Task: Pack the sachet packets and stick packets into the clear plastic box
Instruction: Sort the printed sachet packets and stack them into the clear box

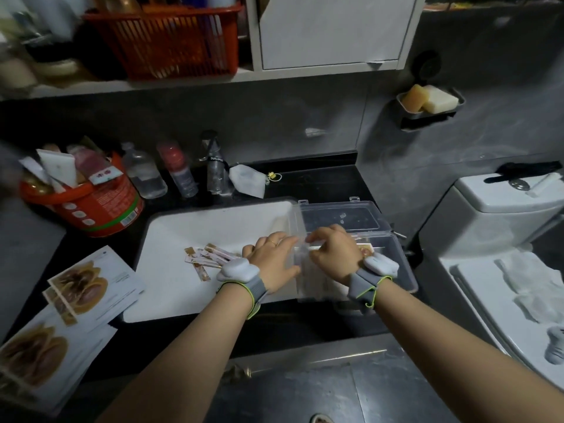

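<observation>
The clear plastic box lies on the black counter with its lid swung open toward the wall. Pale sachet packets stand packed in its left half. My left hand grips the box's left wall, thumb near the front and fingers at the far corner. Over the box's left end, my right hand is curled, its fingertips pinching a pale, blurred packet. Several brown-and-white stick packets lie loose on the white board, just left of my left wrist.
Printed cards lie at the counter's left front. A red tub of packets, bottles and a white pouch stand along the wall. A toilet is on the right, a soap dish above it.
</observation>
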Motion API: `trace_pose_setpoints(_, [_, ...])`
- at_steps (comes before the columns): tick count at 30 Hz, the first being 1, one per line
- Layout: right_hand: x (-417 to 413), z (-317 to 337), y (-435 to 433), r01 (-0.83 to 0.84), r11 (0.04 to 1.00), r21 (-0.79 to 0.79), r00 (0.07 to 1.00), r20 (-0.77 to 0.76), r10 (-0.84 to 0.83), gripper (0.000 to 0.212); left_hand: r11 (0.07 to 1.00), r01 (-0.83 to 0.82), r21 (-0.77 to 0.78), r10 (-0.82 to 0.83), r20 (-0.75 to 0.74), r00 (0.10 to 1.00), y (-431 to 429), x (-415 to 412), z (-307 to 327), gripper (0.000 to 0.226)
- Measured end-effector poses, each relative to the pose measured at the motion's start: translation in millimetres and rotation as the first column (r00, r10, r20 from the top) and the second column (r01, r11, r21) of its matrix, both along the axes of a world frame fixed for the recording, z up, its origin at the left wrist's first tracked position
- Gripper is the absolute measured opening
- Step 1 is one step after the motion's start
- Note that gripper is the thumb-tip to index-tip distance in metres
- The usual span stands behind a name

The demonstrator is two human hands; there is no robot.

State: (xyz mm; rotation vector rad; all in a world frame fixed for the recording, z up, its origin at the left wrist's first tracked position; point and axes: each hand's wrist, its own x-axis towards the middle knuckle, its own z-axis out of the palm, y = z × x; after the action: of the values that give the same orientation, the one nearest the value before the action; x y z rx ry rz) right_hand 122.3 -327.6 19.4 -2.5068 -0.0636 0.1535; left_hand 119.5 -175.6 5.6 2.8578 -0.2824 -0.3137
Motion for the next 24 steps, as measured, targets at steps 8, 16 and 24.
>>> trace_pose_setpoints(8, [1,2,99,-0.203,0.973,0.113,0.976,-0.061,0.211,0.024,0.965,-0.259,-0.048,0.259,-0.01,0.966,82,-30,-2,0.062])
trace_pose_setpoints(16, [-7,-11,190,-0.36,0.91,0.208,0.908,-0.144,0.392,0.019,0.895,-0.446,-0.031,0.446,-0.008,0.895,164,-72,-1,0.062])
trace_pose_setpoints(24, [-19,-27,264,-0.403,0.887,0.226,0.865,-0.223,0.45,0.035,0.82,-0.572,0.006,0.571,-0.064,0.818,230,-114,-14,0.064])
